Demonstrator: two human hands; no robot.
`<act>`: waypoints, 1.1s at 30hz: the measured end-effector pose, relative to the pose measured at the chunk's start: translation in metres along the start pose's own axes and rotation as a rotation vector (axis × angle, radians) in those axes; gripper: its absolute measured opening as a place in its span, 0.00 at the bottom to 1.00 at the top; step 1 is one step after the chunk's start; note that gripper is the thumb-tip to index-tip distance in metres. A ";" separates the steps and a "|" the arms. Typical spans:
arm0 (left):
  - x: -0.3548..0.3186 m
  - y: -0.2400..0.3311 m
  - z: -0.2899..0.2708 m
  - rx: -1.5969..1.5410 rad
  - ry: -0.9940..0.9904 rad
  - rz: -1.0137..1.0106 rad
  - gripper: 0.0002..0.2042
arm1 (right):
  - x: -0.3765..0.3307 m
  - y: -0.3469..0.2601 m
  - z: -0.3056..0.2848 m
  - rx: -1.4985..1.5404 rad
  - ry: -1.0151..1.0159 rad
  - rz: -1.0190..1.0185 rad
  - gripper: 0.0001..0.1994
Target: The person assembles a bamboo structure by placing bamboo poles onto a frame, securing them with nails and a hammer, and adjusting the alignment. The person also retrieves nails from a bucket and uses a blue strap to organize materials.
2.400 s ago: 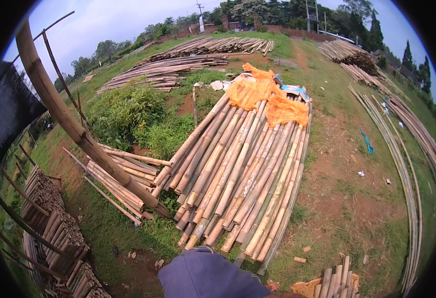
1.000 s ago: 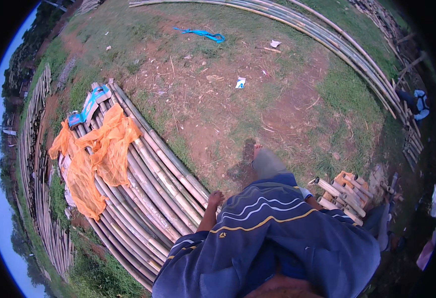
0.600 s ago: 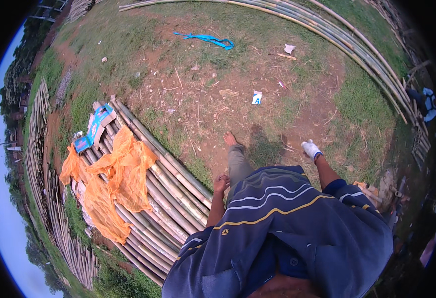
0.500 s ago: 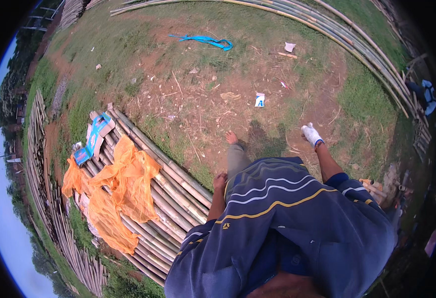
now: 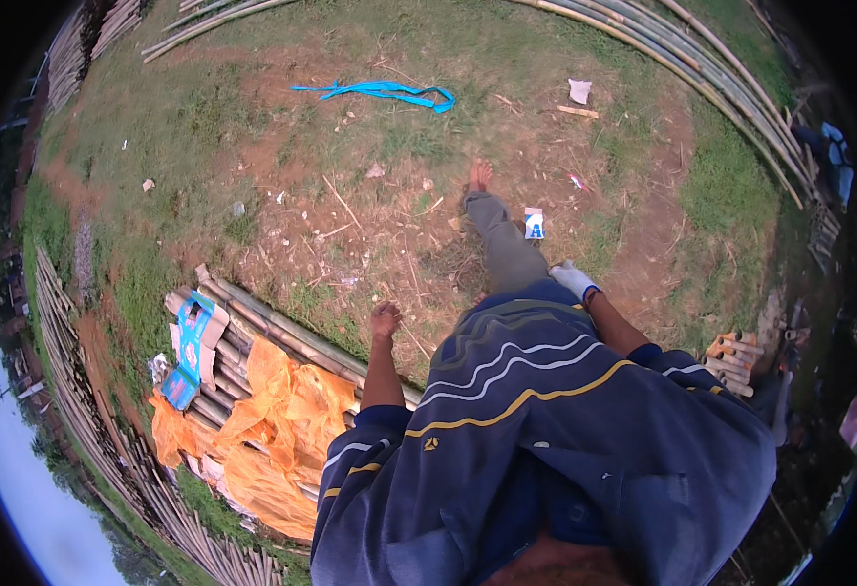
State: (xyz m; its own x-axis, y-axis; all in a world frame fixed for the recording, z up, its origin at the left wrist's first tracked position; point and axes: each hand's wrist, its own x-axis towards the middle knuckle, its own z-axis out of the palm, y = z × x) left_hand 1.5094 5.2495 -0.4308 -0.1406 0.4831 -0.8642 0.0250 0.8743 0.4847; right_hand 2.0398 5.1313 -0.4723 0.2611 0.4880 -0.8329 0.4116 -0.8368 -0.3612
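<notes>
Viewed from my remote post: the bare left hand (image 5: 385, 318) appears near the stacked bamboo poles (image 5: 272, 317), lower left, partly covered by an orange sheet (image 5: 297, 391) and a blue carton (image 5: 192, 337). The gloved right hand (image 5: 573, 279) lies beside the trouser leg (image 5: 509, 239). I cannot tell whether either hand is spread or closed. A paper scrap (image 5: 534, 224) and blue strip (image 5: 389, 90) litter the ground.

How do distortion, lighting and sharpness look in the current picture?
Head view: fisheye curvature bows the long green-and-tan bamboo poles at upper right, and the corners go black. Head view: soft daylight, no strong glare, dark lower-right rim. Head view: finger detail is soft on the bare left hand and white-gloved right hand.
</notes>
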 end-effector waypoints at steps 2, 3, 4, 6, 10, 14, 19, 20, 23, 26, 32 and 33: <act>0.039 0.056 0.025 0.034 0.010 0.007 0.24 | 0.040 -0.049 -0.006 0.283 -0.017 -0.059 0.24; 0.049 0.081 0.042 0.063 0.026 0.001 0.25 | 0.070 -0.076 -0.013 0.426 -0.089 -0.050 0.25; 0.058 0.105 0.059 0.098 0.039 -0.009 0.25 | 0.097 -0.099 -0.019 0.573 -0.158 -0.033 0.26; 0.096 0.138 0.082 0.241 0.054 -0.077 0.27 | 0.160 -0.166 -0.042 0.155 0.178 0.082 0.29; 0.172 0.199 0.136 0.837 0.072 0.179 0.37 | 0.279 -0.305 -0.105 0.069 0.057 0.123 0.33; 0.233 0.302 0.232 1.034 0.139 0.329 0.37 | 0.491 -0.349 -0.107 -0.057 -0.082 0.044 0.35; 0.300 0.338 0.284 1.436 0.139 0.227 0.29 | 0.670 -0.460 -0.079 -0.174 0.089 -0.026 0.38; 0.321 0.348 0.287 1.372 0.141 0.224 0.27 | 0.701 -0.463 -0.063 -0.116 0.097 -0.013 0.38; 0.353 0.366 0.270 1.208 0.189 0.247 0.22 | 0.772 -0.491 -0.037 -0.102 0.281 0.003 0.37; 0.383 0.377 0.264 1.175 0.170 0.309 0.20 | 0.810 -0.479 -0.021 -0.058 0.252 0.100 0.35; 0.369 0.400 0.257 1.246 0.096 0.300 0.19 | 0.684 -0.466 0.054 0.220 0.233 -0.077 0.28; 0.360 0.398 0.251 1.237 0.070 0.372 0.19 | 0.639 -0.456 0.066 0.195 0.307 -0.153 0.26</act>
State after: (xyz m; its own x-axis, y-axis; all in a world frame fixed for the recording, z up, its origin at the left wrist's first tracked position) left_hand 1.7174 5.7824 -0.5827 0.0217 0.7347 -0.6781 0.9620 0.1694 0.2143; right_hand 1.9611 5.8086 -0.8678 0.4707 0.6378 -0.6096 0.3000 -0.7655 -0.5693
